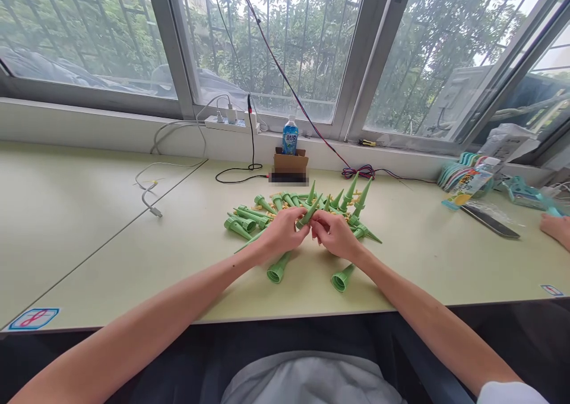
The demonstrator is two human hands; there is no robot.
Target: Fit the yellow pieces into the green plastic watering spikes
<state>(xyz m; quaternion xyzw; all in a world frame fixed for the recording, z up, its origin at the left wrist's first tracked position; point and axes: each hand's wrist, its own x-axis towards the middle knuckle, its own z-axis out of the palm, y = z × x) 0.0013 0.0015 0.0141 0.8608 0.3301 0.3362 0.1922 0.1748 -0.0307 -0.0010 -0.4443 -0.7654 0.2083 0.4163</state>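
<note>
Between the thumb and fingers of my left hand [284, 230] is a green plastic watering spike [310, 210], its tip pointing up and right. My right hand [335, 233] is closed in a pinch right beside the spike's base; whatever its fingertips hold is hidden. Behind and around both hands lies a pile of similar green spikes [250, 216], some standing with tips up. Small yellow pieces [357, 196] show among them. Nearer the table edge lie two spikes, one below my left hand [276, 271] and one below my right wrist [341, 278], wide threaded ends toward me.
Behind the pile, a blue-labelled bottle [290, 135] stands at a cardboard box [291, 161]. Cables [358, 171] lie along the back near a power strip [231, 122]. At right are a drink pouch [467, 189], a dark flat phone-like object [490, 221] and another person's hand [554, 228].
</note>
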